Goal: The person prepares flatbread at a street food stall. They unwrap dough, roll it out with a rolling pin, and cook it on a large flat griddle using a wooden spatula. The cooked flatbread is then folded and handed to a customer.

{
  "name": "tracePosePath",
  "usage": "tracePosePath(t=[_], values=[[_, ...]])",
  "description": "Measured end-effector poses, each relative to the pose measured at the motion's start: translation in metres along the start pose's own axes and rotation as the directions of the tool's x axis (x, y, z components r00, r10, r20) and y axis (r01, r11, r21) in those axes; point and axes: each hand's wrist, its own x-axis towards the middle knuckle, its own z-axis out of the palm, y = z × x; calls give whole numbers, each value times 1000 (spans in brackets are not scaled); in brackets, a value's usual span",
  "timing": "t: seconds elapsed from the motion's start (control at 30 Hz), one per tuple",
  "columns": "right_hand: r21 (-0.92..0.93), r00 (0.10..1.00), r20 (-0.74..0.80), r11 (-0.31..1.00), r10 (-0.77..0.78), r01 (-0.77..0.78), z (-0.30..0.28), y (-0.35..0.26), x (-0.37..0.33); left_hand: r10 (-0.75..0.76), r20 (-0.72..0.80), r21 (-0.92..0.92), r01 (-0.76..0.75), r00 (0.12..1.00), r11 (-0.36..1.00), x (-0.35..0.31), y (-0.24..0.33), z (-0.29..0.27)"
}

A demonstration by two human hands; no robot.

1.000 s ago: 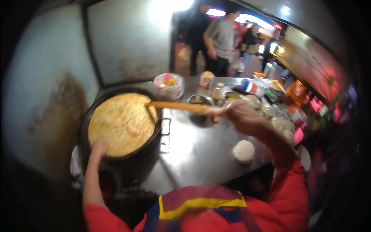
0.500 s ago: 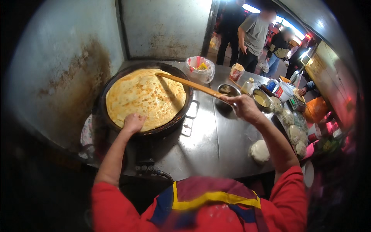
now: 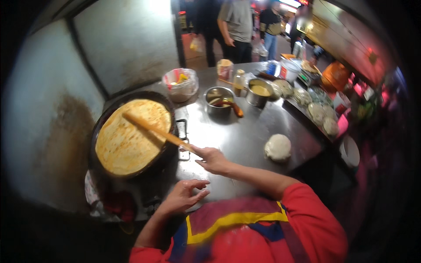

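Note:
A large round flatbread (image 3: pixel 127 142), golden with browned spots, lies in a wide dark pan (image 3: pixel 99 122) on the left. My right hand (image 3: pixel 213 160) grips one end of a long flat wooden stick (image 3: pixel 164 134). The stick's far end reaches over the flatbread; I cannot tell if it touches it. My left hand (image 3: pixel 186 195) hovers near the counter's front edge, below the right hand, fingers apart and nothing in them. A pale ball of dough (image 3: pixel 277 147) sits on the steel counter (image 3: pixel 237 136) to the right of my right hand.
Behind the counter's middle stand a steel pot with a brush (image 3: pixel 220 105), a pot of yellowish liquid (image 3: pixel 259 93) and a bottle (image 3: pixel 239 83). A plastic-lined tub (image 3: pixel 180 85) is beside the pan. Several dough pieces (image 3: pixel 316 111) line the right side. People stand beyond the counter.
My left hand has left the flatbread's near edge and moved right, its fingers now spread. My right hand has come nearer and lower with the stick. The view has turned right.

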Motion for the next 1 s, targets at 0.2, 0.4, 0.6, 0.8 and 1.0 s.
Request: tracePosePath(t=[0.2,0.4,0.6,0.8,1.0], values=[[250,971,-126,940,-205,231,-53,35,-57,-71,80,42,68,994,997,60,8,86],[-81,920,-379,987,98,-138,-94,179,-145,-180,25,97,177,983,979,112,-34,164],[-340,929,-155,865,335,-369,-135,212,-180,-11,-179,401,83,984,912,168,-70,225],[-387,943,-332,914,-14,-123,-132,246,-144,3,-80,637,49,997,769,236,-106,236],[-199,925,-278,958,-259,208,-139,257,-6,15,-27,650,6,1000,760,285,-85,212]])
